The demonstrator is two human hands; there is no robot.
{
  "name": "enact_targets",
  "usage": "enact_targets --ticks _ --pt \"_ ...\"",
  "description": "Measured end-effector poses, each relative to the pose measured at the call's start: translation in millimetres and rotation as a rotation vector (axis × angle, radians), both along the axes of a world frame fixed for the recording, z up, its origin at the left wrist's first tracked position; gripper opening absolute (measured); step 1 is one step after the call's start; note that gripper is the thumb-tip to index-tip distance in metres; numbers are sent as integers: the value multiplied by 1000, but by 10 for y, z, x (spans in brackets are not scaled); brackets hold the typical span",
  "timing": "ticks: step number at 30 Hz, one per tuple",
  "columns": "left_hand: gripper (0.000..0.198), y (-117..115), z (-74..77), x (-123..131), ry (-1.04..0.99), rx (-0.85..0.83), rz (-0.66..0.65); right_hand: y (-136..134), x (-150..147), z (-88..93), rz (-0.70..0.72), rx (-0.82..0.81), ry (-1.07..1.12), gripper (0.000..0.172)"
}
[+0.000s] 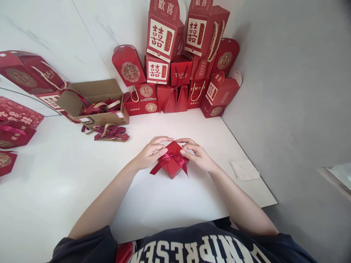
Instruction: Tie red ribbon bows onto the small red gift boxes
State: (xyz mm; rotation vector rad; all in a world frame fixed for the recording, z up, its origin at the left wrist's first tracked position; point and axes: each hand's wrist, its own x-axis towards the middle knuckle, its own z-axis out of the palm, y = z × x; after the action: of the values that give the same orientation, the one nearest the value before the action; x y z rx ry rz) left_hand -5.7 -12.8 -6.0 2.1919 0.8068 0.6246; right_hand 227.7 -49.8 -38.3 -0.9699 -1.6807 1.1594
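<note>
A small red gift box (173, 166) lies on the white table (170, 204), turned corner-on toward me, with a red satin ribbon bow (172, 159) tied over its top. My left hand (151, 152) curls round the box's left side, fingertips pinching at the bow. From the other side my right hand (195, 153) grips the box's right side, fingers bent onto its top edge near the knot. Ribbon tails hang off the front of the box.
A stack of red wedding gift boxes and bags (181, 62) stands at the table's back. A brown cardboard box (94, 102) of red and gold ribbons sits back left, loose ribbons (109, 132) before it. More red bags (16, 120) lie far left. A white cloth (245, 170) lies right.
</note>
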Motion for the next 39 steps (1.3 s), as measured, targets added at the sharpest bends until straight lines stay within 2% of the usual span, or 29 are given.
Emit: enact_targets --ticks 3,11,16,20,23,31,39 --pt "32 40 -89 -16 -80 -141 -23 19 7 -25 3 -49 31 31" --pt "29 67 -198 -45 -246 -358 -98 34 11 -53 69 -111 73 34" --pt "42 56 -270 6 -382 -466 22 41 -3 -77 87 -95 98 32" --pt "46 22 -343 58 -485 -539 140 35 -13 -80 85 -57 77 30" --pt "46 0 -391 84 -551 -613 177 37 -5 -85 93 -45 76 31" --pt "50 21 -492 83 -629 -664 205 95 22 -120 125 -137 158 39" --pt "48 22 -546 57 -657 -641 179 143 53 -201 124 -116 201 40"
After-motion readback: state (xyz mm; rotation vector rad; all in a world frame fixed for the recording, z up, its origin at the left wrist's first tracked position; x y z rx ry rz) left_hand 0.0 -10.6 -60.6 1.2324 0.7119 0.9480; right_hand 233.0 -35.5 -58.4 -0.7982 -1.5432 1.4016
